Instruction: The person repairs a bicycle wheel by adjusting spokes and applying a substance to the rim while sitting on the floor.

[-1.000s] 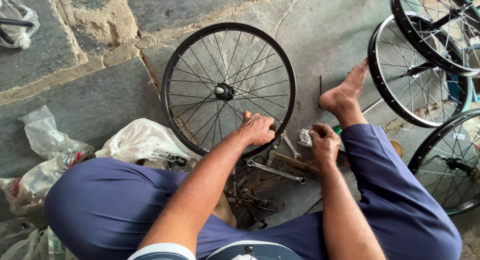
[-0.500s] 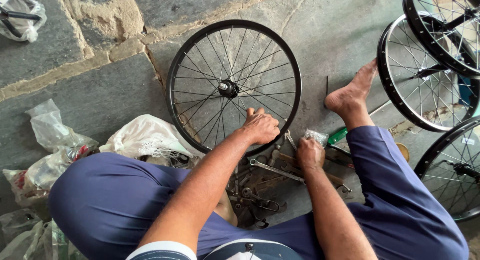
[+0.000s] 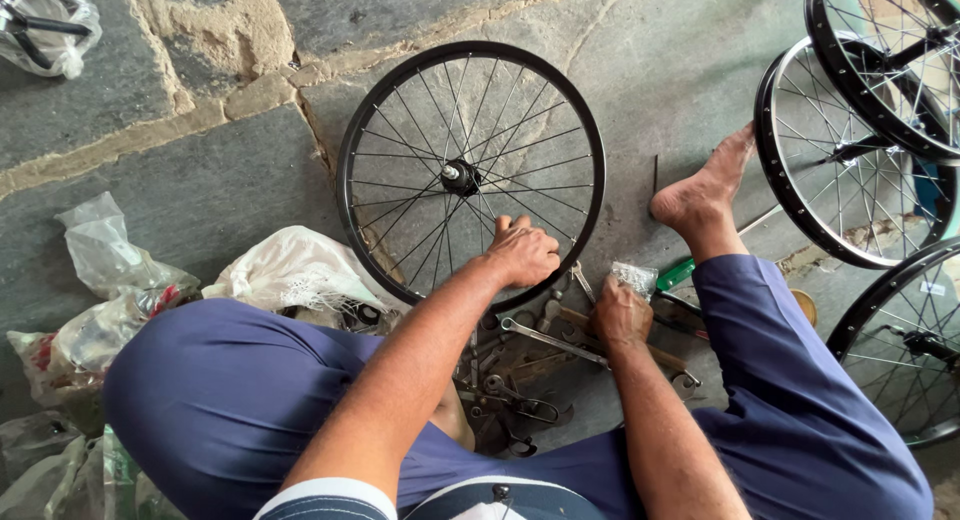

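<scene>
The right hand [image 3: 620,315] has dropped among the tools, seemingly pinching a small clear packet [image 3: 634,277]; the left hand [image 3: 522,252] grips the black wheel rim [image 3: 400,100].

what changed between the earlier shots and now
The right hand drew back from beside the bare foot toward the spanners on the floor, and now rests among them, next to a small clear bag; whether it grips anything is unclear. The left hand stayed on the rim of the black spoked wheel, which kept lying flat. The other wheels stayed put.
</scene>
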